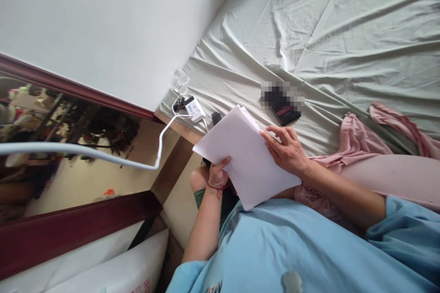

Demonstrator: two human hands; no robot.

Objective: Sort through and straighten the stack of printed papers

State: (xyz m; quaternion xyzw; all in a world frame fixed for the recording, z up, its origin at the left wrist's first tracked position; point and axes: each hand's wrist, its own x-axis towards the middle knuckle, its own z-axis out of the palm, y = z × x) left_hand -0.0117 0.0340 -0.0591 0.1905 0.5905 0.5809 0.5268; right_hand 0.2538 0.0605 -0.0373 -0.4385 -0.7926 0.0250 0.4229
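A stack of white paper sheets (pixel 249 160) rests above my lap, tilted, with its far corner slightly fanned. My left hand (pixel 219 175) grips the near-left edge, thumb on top and the other fingers hidden underneath. At the opposite edge, my right hand (pixel 285 146) is on the sheets with its fingertips at the upper right side, thumb and fingers curled close together. Beyond the paper lies a dark phone (pixel 284 109) on the bed, partly blurred out.
A wrinkled pale green sheet covers the bed (pixel 326 46). Near its corner sit a white adapter (pixel 195 109) with a cable (pixel 113 159) and clear cups (pixel 179 81). Pink cloth (pixel 360 137) lies to the right. White sacks (pixel 113 265) stand lower left, below a dark red wooden rail (pixel 85 224).
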